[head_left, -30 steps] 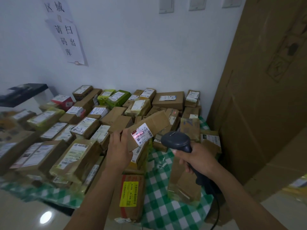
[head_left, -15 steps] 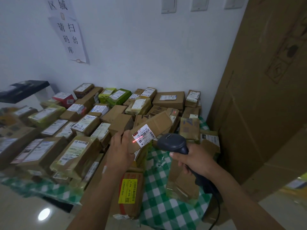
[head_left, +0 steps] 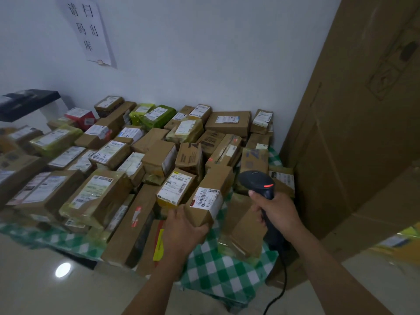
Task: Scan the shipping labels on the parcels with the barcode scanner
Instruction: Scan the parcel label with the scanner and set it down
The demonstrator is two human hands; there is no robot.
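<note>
Left hand (head_left: 184,228) grips a parcel (head_left: 205,214), label (head_left: 208,198) up, at six o'clock of the pile (head_left: 136,155); right hand (head_left: 276,212), at the parcel's three o'clock, clasps the barcode scanner (head_left: 256,181) (red light lit), which likely needs aiming at that label.

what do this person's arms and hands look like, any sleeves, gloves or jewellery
No sleeves show: the left forearm and the right forearm are bare up to the frame edge. The left hand and the right hand wear no gloves, and no watch, bracelet or ring is visible.
</note>
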